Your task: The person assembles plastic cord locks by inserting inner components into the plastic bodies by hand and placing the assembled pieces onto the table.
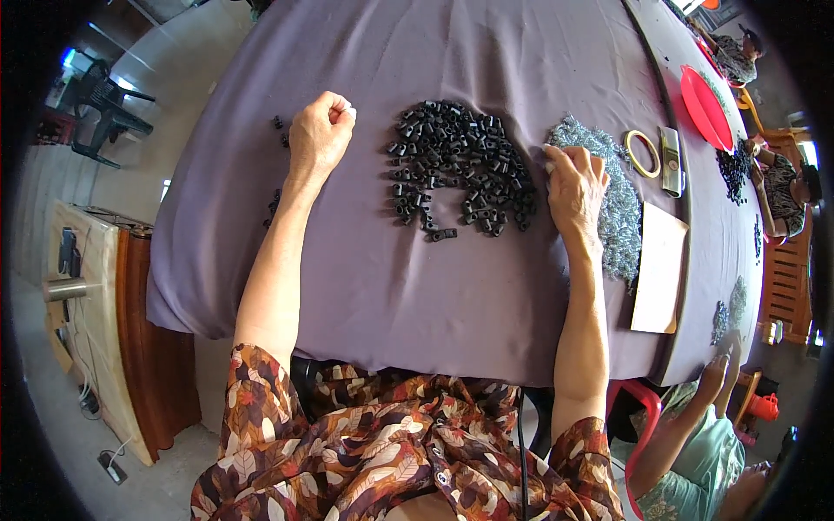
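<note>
My left hand (320, 137) is closed above the cloth, left of a heap of small black plastic pieces (460, 156). Whatever its fingers may hold is hidden. Beside the left edge of a pile of small silvery metal parts (618, 217), my right hand (575, 187) has its fingers curled down and drawn together. What lies between those fingertips is too small to make out. A few more black pieces (280, 123) show beside my left wrist and forearm, partly covered by the arm.
A grey-purple cloth (373, 286) covers the table. Right of the metal pile are a tape roll (643, 154), a metal-and-pale tool (671, 162) and a cardboard sheet (659, 269). Farther right stands a red basin (706, 108); other people sit along that side. A wooden cabinet (156, 339) stands left.
</note>
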A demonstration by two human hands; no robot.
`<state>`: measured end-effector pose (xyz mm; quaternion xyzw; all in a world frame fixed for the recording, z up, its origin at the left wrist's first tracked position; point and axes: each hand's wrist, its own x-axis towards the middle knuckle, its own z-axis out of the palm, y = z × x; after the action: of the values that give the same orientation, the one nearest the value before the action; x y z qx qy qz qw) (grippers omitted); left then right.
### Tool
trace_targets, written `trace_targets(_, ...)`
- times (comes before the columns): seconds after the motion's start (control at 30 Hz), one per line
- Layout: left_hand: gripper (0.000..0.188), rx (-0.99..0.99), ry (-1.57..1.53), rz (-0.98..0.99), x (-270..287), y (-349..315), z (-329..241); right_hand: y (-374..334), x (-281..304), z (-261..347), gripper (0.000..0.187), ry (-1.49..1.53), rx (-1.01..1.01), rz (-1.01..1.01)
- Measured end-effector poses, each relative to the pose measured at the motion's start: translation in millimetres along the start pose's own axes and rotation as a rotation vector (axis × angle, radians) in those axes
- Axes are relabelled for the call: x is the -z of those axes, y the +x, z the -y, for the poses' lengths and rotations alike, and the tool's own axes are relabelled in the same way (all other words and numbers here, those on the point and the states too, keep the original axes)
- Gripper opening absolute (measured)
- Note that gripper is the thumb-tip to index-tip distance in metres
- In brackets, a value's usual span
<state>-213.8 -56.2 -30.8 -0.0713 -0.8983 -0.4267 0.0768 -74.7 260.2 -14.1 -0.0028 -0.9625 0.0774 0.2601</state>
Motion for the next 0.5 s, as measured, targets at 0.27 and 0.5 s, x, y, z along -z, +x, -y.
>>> trace_targets(0.27,0.010,-0.093,0.274,-0.060,3.6,-3.5,0.3,1.8,1.7,2.8,0.010,-0.033,-0.059,0.011)
trace_targets(0.5,0.009,-0.117,0.305,-0.060,1.9,-5.1,-1.7,0.5,1.5,4.2,0.013,-0.070,-0.055,0.036)
